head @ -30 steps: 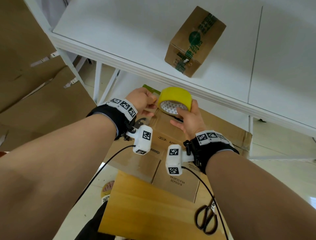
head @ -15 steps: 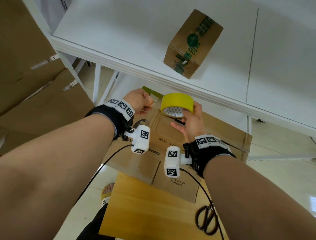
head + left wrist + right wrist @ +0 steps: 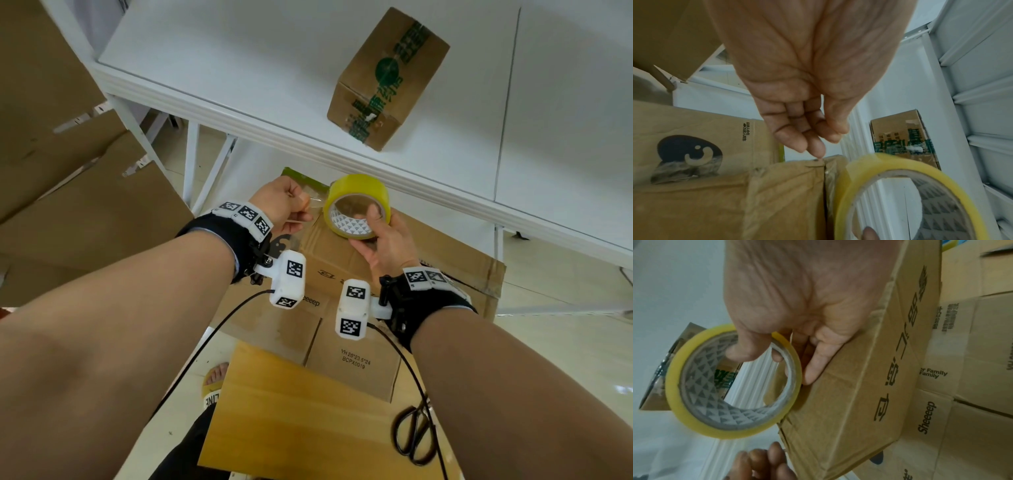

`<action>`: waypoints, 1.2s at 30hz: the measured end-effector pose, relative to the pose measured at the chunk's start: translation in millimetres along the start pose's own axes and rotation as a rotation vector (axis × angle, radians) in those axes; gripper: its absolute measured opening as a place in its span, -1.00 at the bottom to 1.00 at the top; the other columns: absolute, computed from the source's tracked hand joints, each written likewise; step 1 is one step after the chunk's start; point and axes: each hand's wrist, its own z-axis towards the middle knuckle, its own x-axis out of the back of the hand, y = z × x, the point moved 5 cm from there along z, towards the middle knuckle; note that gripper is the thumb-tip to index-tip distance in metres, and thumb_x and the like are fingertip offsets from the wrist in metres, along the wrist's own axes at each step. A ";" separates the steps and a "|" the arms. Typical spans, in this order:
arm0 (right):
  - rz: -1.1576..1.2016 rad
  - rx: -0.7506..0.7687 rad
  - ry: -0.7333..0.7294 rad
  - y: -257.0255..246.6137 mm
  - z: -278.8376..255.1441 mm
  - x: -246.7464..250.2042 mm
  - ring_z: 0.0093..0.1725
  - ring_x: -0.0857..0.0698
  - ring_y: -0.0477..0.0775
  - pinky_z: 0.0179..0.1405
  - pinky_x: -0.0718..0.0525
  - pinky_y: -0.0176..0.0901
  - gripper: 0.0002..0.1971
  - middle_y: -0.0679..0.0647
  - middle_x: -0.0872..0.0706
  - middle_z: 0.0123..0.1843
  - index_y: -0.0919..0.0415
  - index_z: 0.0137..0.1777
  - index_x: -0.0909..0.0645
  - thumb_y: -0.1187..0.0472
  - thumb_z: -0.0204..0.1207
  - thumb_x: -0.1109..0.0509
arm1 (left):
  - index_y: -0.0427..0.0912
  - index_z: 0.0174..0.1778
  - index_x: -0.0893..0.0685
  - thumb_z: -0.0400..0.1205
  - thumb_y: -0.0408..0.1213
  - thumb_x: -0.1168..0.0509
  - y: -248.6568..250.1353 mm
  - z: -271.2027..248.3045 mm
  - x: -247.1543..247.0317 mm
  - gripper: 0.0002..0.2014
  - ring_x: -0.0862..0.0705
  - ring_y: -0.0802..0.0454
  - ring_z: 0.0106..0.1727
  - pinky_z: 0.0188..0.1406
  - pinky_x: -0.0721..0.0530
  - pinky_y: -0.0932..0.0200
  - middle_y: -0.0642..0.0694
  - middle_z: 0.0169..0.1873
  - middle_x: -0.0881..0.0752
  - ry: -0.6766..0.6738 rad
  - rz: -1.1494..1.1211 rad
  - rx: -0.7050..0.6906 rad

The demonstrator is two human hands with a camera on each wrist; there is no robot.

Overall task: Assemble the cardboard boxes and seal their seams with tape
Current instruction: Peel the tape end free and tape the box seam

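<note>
Head view: the right hand (image 3: 383,240) is gripping the yellow tape roll (image 3: 356,205) through its core, hovering over the cardboard box (image 3: 342,260), while the left hand (image 3: 281,205) is pinching the clear free end, probably to draw out a strip.

Left wrist view: fingers (image 3: 801,139) are bunching together above the box seam (image 3: 825,183).

Right wrist view: thumb (image 3: 748,352) is hooking inside the roll, steadying it.
</note>
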 end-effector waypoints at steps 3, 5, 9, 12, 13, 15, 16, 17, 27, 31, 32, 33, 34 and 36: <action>0.015 -0.040 0.033 1.5 2.8 3.5 0.23 -0.73 0.18 -0.08 -0.81 -0.08 -0.53 0.21 -0.71 0.29 0.30 0.43 -0.55 0.01 0.65 -0.39 | -0.15 -0.20 -0.43 0.73 -0.44 -0.16 5.6 0.3 -7.0 -0.80 -0.74 0.05 -0.29 -0.37 -0.68 0.18 -0.15 -0.29 -0.65 -0.036 -0.051 -0.031; 0.026 -0.062 0.057 1.9 4.4 5.2 0.19 -0.74 0.19 -0.20 -0.80 -0.14 -0.52 0.22 -0.73 0.27 0.32 0.40 -0.57 -0.03 0.65 -0.37 | -0.19 -0.27 -0.44 0.75 -0.46 -0.12 12.1 -0.5 -15.7 -0.75 -0.78 0.10 -0.30 -0.38 -0.71 0.23 -0.16 -0.30 -0.64 -0.100 -0.070 -0.034; 0.059 -0.094 0.078 2.6 7.4 5.8 0.14 -0.75 0.18 -0.31 -0.79 -0.15 -0.51 0.23 -0.74 0.26 0.34 0.40 -0.58 -0.05 0.67 -0.34 | -0.20 -0.36 -0.40 0.75 -0.45 -0.10 16.7 2.5 -27.7 -0.68 -0.79 0.15 -0.27 -0.21 -0.78 0.24 -0.18 -0.27 -0.59 -0.189 -0.065 -0.018; 0.102 -0.102 0.088 3.4 8.2 2.4 0.23 -0.72 0.24 -0.24 -0.82 -0.03 -0.53 0.26 -0.71 0.33 0.29 0.45 -0.52 0.01 0.67 -0.36 | -0.17 -0.34 -0.38 0.76 -0.43 -0.11 10.6 4.5 -28.4 -0.69 -0.77 0.15 -0.17 0.04 -0.74 0.14 -0.19 -0.19 -0.63 -0.186 -0.048 0.002; 0.125 -0.091 0.084 2.7 9.2 0.4 0.25 -0.71 0.27 -0.16 -0.83 0.07 -0.57 0.26 -0.70 0.33 0.25 0.44 -0.52 0.04 0.67 -0.37 | -0.16 -0.33 -0.38 0.76 -0.42 -0.11 9.2 4.6 -28.4 -0.69 -0.76 0.16 -0.16 0.09 -0.72 0.11 -0.17 -0.20 -0.64 -0.182 -0.043 0.003; 0.159 -0.062 0.058 -2.2 10.3 -5.8 0.26 -0.70 0.29 -0.01 -0.81 0.22 -0.69 0.24 -0.72 0.26 0.16 0.36 -0.55 0.08 0.69 -0.36 | -0.13 -0.35 -0.35 0.76 -0.42 -0.10 8.6 4.7 -28.5 -0.68 -0.76 0.16 -0.13 0.11 -0.71 0.11 -0.19 -0.20 -0.65 -0.176 -0.035 0.006; 0.159 -0.057 0.043 -5.2 9.9 -9.7 0.25 -0.70 0.28 0.01 -0.81 0.24 -0.76 0.21 -0.74 0.19 0.11 0.29 -0.57 0.08 0.69 -0.35 | -0.13 -0.35 -0.34 0.76 -0.41 -0.10 8.4 5.2 -28.7 -0.67 -0.74 0.11 -0.06 0.09 -0.71 0.13 -0.24 -0.14 -0.65 -0.181 -0.031 0.007; 0.155 -0.055 0.035 -7.2 9.7 -13.0 0.25 -0.70 0.27 0.00 -0.81 0.23 -0.82 0.17 -0.76 0.11 0.07 0.24 -0.58 0.07 0.70 -0.34 | -0.13 -0.35 -0.34 0.76 -0.40 -0.09 8.5 5.8 -29.1 -0.67 -0.72 0.05 0.00 0.06 -0.73 0.16 -0.27 -0.08 -0.64 -0.187 -0.026 0.007; 0.083 0.074 0.052 -6.0 5.5 -8.4 0.29 -0.67 0.21 0.16 -0.77 0.27 -0.85 0.11 -0.64 0.28 0.00 0.19 -0.58 0.23 0.74 -0.26 | -0.20 -0.29 -0.44 0.72 -0.48 -0.17 14.8 4.3 -9.0 -0.75 -0.80 -0.01 -0.13 -0.18 -0.82 0.06 -0.19 -0.27 -0.73 -0.107 -0.100 -0.033; 0.048 0.082 0.043 -2.6 5.9 -8.3 0.31 -0.64 0.15 0.22 -0.74 0.27 -0.68 0.04 -0.63 0.29 -0.07 0.22 -0.60 0.38 0.70 -0.21 | -0.16 -0.27 -0.43 0.70 -0.50 -0.19 16.4 4.9 -0.3 -0.75 -0.78 0.01 -0.21 -0.44 -0.74 0.13 -0.14 -0.31 -0.68 -0.061 0.018 -0.077; 0.040 0.086 0.039 -2.8 5.6 -8.8 0.29 -0.65 0.12 0.24 -0.74 0.26 -0.65 0.04 -0.64 0.28 -0.06 0.24 -0.59 0.41 0.69 -0.20 | -0.15 -0.26 -0.44 0.69 -0.48 -0.21 14.6 5.3 1.9 -0.77 -0.75 0.01 -0.23 -0.49 -0.70 0.15 -0.12 -0.31 -0.68 -0.038 0.048 -0.078; 0.031 0.092 0.036 -3.0 5.1 -9.2 0.28 -0.66 0.11 0.24 -0.73 0.25 -0.62 0.04 -0.65 0.27 -0.06 0.26 -0.59 0.43 0.68 -0.20 | -0.14 -0.25 -0.44 0.68 -0.47 -0.23 11.6 5.9 3.8 -0.78 -0.72 0.02 -0.25 -0.50 -0.67 0.16 -0.12 -0.30 -0.67 -0.017 0.070 -0.072; 0.025 0.094 0.034 -3.4 4.4 -9.3 0.28 -0.66 0.12 0.24 -0.73 0.24 -0.61 0.07 -0.66 0.28 -0.05 0.27 -0.60 0.45 0.67 -0.20 | -0.13 -0.24 -0.45 0.68 -0.46 -0.24 7.7 5.8 5.0 -0.78 -0.69 0.02 -0.27 -0.49 -0.66 0.15 -0.12 -0.30 -0.67 -0.002 0.080 -0.062; 0.038 0.090 0.037 -2.6 4.8 -8.4 0.30 -0.67 0.17 0.23 -0.74 0.24 -0.60 0.13 -0.66 0.33 -0.04 0.30 -0.61 0.45 0.65 -0.21 | -0.13 -0.24 -0.44 0.68 -0.47 -0.23 -0.6 5.9 5.9 -0.78 -0.67 0.04 -0.31 -0.48 -0.65 0.15 -0.11 -0.32 -0.65 0.013 0.061 -0.033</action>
